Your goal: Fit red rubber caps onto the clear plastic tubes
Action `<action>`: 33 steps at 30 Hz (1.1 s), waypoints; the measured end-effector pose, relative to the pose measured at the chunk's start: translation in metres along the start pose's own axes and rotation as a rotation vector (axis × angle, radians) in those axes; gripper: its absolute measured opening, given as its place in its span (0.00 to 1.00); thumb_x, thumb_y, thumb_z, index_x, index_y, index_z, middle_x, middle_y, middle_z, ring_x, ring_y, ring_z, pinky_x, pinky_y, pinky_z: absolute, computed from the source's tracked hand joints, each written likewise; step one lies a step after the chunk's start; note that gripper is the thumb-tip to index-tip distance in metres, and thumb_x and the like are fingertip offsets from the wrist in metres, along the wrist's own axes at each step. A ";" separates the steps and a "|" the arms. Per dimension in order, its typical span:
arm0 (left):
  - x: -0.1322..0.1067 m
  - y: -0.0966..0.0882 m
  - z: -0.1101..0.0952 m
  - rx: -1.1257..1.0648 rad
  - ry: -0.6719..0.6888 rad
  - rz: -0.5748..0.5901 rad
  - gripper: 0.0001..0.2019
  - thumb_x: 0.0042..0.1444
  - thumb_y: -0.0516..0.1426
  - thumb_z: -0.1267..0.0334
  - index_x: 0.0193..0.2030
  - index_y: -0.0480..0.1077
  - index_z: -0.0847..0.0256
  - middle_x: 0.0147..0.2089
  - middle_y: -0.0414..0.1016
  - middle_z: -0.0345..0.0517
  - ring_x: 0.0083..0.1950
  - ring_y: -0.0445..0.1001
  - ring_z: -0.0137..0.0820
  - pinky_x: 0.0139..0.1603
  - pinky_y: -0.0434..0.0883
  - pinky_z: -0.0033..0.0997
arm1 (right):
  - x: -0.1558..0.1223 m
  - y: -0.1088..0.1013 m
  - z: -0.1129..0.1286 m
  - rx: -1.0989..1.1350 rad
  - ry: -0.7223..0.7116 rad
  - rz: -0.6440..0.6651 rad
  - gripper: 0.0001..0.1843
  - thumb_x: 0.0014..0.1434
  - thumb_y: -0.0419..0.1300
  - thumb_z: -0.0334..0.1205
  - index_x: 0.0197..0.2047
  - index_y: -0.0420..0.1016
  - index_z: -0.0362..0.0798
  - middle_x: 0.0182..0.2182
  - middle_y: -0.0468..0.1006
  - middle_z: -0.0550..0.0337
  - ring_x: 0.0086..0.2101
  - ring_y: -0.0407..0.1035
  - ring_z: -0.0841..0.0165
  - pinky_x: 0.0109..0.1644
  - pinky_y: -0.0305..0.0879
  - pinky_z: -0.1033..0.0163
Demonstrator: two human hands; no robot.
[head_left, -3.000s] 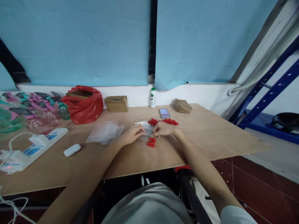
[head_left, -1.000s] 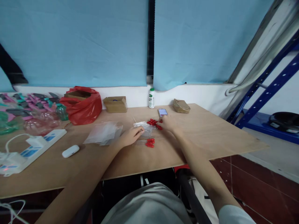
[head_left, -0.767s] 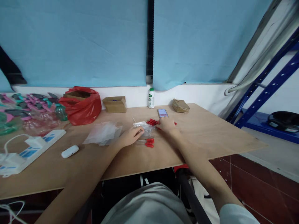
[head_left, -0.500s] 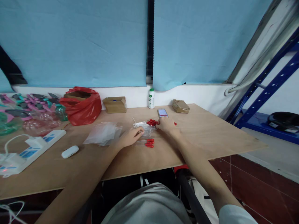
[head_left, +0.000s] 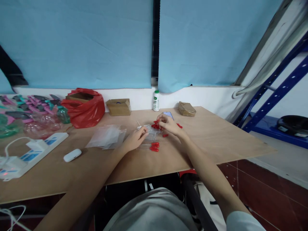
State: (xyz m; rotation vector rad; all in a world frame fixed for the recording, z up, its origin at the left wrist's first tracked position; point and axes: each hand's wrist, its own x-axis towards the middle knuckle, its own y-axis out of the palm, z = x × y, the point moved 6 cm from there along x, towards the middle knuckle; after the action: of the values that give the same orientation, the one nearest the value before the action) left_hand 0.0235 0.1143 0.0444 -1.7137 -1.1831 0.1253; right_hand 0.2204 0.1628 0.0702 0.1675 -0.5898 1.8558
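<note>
Close to the clear tubes, my left hand (head_left: pixel 136 138) is closed in a pinch; what it holds, if anything, is too small to make out. My right hand (head_left: pixel 170 125) pinches what looks like a red rubber bulb at its fingertips, just above a pile of red bulbs (head_left: pixel 155 126). Thin clear dropper tubes (head_left: pixel 150 136) lie in a heap between my hands. Nearer to me, several droppers with red bulbs (head_left: pixel 154 147) lie side by side. A single red bulb (head_left: pixel 165 135) rests below my right hand, and a few more (head_left: pixel 179 125) lie to its right.
Clear plastic bags (head_left: pixel 106 136) lie left of my left hand, near a white case (head_left: pixel 72 155) and a power strip (head_left: pixel 45 146). Behind stand a red bag (head_left: pixel 84 112), cardboard boxes (head_left: pixel 119 109), a white bottle (head_left: pixel 156 102) and a phone (head_left: pixel 169 115). Spray bottles (head_left: pixel 40 123) crowd the left.
My right hand has lifted from the table and turned, its fingertips now raised in a pinch. A single red bulb shows below it. My left hand stays in nearly the same place.
</note>
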 end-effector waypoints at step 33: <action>0.004 -0.001 0.012 -0.131 0.010 -0.142 0.17 0.70 0.53 0.52 0.49 0.81 0.56 0.51 0.82 0.48 0.48 0.79 0.39 0.51 0.73 0.38 | -0.005 0.036 -0.005 0.094 0.027 0.115 0.22 0.52 0.72 0.54 0.39 0.82 0.43 0.31 0.83 0.55 0.31 0.74 0.68 0.38 0.70 0.63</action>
State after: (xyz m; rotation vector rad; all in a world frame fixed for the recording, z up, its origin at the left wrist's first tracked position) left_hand 0.0181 0.1252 0.0410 -1.7344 -1.3258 -0.0475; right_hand 0.1898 0.1521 0.0521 0.1730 -0.5028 1.9953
